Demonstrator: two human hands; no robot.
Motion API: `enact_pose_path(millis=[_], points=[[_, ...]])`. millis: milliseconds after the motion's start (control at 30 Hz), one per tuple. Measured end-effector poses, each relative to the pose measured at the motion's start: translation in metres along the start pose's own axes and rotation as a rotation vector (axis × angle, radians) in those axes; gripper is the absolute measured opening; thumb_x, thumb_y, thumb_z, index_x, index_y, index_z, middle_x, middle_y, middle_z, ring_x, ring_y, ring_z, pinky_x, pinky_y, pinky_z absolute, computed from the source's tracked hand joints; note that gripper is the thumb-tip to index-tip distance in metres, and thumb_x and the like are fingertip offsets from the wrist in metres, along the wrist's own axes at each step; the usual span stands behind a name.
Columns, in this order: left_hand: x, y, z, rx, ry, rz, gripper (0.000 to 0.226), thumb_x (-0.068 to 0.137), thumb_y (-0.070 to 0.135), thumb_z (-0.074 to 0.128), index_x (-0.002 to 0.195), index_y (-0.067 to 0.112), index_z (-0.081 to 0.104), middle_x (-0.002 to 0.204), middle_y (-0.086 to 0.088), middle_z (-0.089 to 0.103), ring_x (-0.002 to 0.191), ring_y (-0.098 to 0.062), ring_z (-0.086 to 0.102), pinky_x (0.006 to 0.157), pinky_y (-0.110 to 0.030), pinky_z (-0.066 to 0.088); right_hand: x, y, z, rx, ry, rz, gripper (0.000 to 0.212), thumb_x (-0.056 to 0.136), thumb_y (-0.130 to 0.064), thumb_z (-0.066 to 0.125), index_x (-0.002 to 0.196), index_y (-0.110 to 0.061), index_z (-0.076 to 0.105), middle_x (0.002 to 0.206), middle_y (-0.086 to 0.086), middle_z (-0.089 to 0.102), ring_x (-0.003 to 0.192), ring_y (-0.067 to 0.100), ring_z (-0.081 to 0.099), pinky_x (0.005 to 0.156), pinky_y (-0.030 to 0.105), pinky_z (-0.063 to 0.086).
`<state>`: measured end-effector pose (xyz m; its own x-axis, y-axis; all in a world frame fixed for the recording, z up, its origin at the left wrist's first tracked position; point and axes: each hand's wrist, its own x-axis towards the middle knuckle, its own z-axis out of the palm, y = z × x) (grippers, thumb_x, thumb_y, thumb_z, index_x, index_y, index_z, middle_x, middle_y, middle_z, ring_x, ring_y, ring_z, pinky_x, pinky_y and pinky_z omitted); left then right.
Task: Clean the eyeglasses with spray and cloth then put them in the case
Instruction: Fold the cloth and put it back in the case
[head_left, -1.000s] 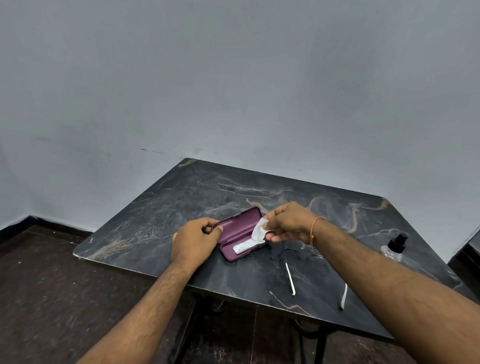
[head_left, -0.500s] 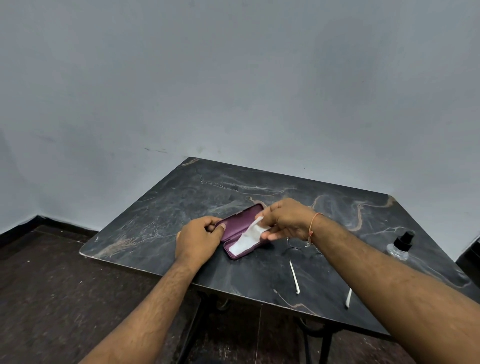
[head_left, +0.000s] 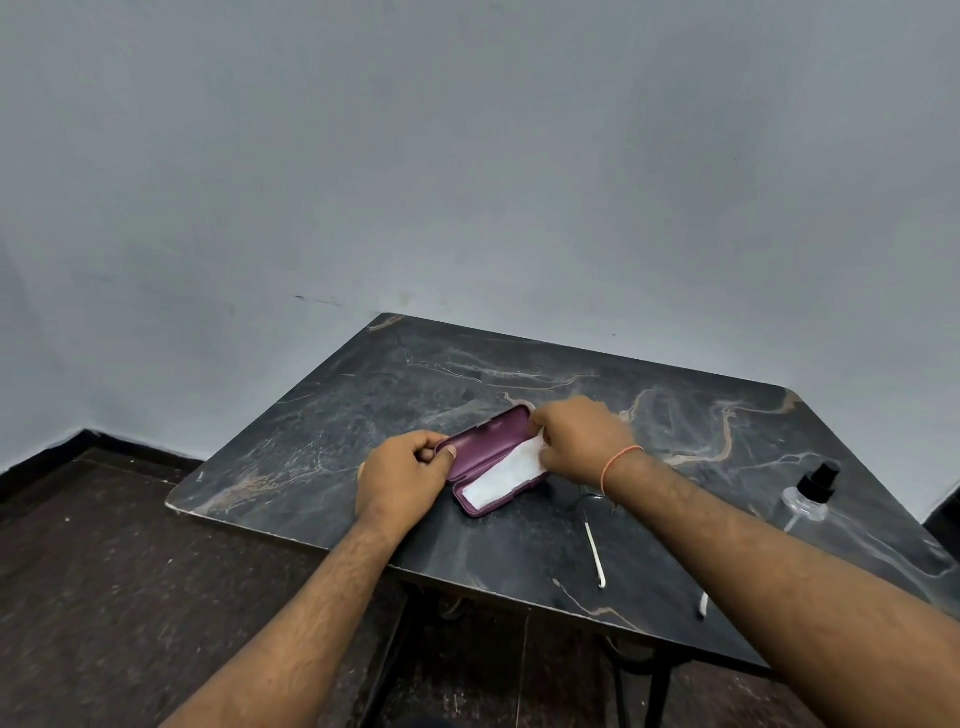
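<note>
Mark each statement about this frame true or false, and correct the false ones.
1. The case lies open on the table. True.
2. The white cloth lies on the floor. False: it lies in the case.
3. The left hand holds the near end of the case. True.
4. The spray bottle is in the right hand. False: it rests on the table, to the right; that hand is on the cloth.
5. The eyeglasses are inside the case. False: they lie on the table.

A single head-worn wide-angle view looks forward and down, from near, onto the dark marble-patterned table (head_left: 395, 395), its far edge toward twelve o'clock.
</note>
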<state>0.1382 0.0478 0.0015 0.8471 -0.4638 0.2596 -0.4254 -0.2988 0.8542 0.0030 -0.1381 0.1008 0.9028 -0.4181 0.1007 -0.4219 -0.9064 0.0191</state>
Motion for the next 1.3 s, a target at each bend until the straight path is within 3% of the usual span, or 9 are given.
enact_pose_path(millis=[100,233,333,433,533,867,1000,1133,1300], points=[[0.000,0.000,0.000,-0.004,0.003,0.002,0.007,0.092,0.040,0.080,0.087,0.046,0.079,0.071,0.025,0.073,0.065,-0.003,0.070,0.082,-0.038,0.063,-0.001,-0.006,-0.002,-0.118,-0.008,-0.070,0.035,0.082,0.000,0.059,0.112,-0.016,0.068,0.106,0.009,0.071,0.098,0.033,0.068,0.070,0.033,0.044],[-0.001,0.001,-0.001,-0.016,0.007,0.005,0.004,0.091,0.039,0.080,0.093,0.042,0.082,0.072,0.024,0.074,0.067,-0.003,0.071,0.081,-0.038,0.064,-0.003,-0.014,-0.011,-0.142,0.070,-0.144,0.039,0.084,0.000,0.056,0.117,-0.017,0.069,0.112,0.005,0.058,0.097,0.032,0.064,0.072,0.039,0.051],[0.000,0.000,0.000,-0.017,0.009,0.011,0.006,0.090,0.037,0.080,0.091,0.043,0.081,0.071,0.023,0.074,0.066,-0.004,0.071,0.080,-0.038,0.064,-0.017,-0.029,-0.017,-0.066,0.012,-0.301,0.033,0.088,-0.015,0.057,0.116,-0.020,0.073,0.114,0.002,0.065,0.103,0.029,0.066,0.079,0.037,0.051],[0.000,-0.001,0.001,-0.022,0.015,0.016,0.011,0.090,0.038,0.080,0.086,0.048,0.079,0.071,0.024,0.074,0.067,-0.004,0.071,0.079,-0.040,0.064,-0.037,-0.041,-0.009,-0.105,-0.128,-0.398,0.031,0.098,-0.041,0.055,0.116,-0.026,0.075,0.119,-0.003,0.068,0.109,0.024,0.068,0.087,0.037,0.055],[0.000,-0.001,0.001,-0.019,0.021,0.021,0.015,0.090,0.037,0.080,0.084,0.050,0.077,0.071,0.025,0.073,0.067,-0.004,0.071,0.079,-0.040,0.064,-0.049,-0.043,0.006,-0.205,-0.164,-0.355,0.048,0.098,-0.063,0.047,0.113,-0.027,0.073,0.117,-0.005,0.066,0.108,0.024,0.068,0.087,0.041,0.056],[-0.002,0.000,0.000,-0.030,0.027,0.045,0.007,0.090,0.033,0.081,0.092,0.040,0.083,0.073,0.026,0.074,0.067,-0.005,0.071,0.078,-0.040,0.065,-0.055,-0.053,0.019,-0.158,-0.113,-0.348,0.048,0.100,-0.061,0.046,0.126,-0.027,0.069,0.121,-0.003,0.063,0.113,0.026,0.066,0.096,0.045,0.053],[-0.002,0.000,0.000,-0.025,0.021,0.045,0.008,0.091,0.034,0.080,0.093,0.041,0.083,0.072,0.027,0.073,0.065,-0.003,0.070,0.077,-0.038,0.064,-0.050,-0.039,0.014,-0.142,-0.088,-0.307,0.058,0.099,-0.068,0.040,0.136,-0.031,0.063,0.126,-0.005,0.065,0.114,0.022,0.066,0.099,0.042,0.050],[-0.001,0.000,0.001,-0.015,0.031,0.037,0.007,0.091,0.036,0.081,0.096,0.038,0.084,0.071,0.023,0.074,0.067,-0.004,0.071,0.077,-0.038,0.065,-0.048,-0.027,0.009,-0.184,-0.203,-0.234,0.062,0.102,-0.071,0.030,0.130,-0.029,0.067,0.134,-0.005,0.064,0.121,0.021,0.064,0.119,0.055,0.035],[-0.002,0.002,0.000,-0.013,0.032,0.040,0.008,0.091,0.033,0.081,0.095,0.039,0.084,0.072,0.028,0.072,0.066,-0.005,0.071,0.077,-0.037,0.065,-0.042,-0.019,0.010,-0.160,-0.207,-0.209,0.063,0.104,-0.070,0.026,0.128,-0.029,0.068,0.137,-0.007,0.066,0.125,0.018,0.063,0.122,0.060,0.030]])
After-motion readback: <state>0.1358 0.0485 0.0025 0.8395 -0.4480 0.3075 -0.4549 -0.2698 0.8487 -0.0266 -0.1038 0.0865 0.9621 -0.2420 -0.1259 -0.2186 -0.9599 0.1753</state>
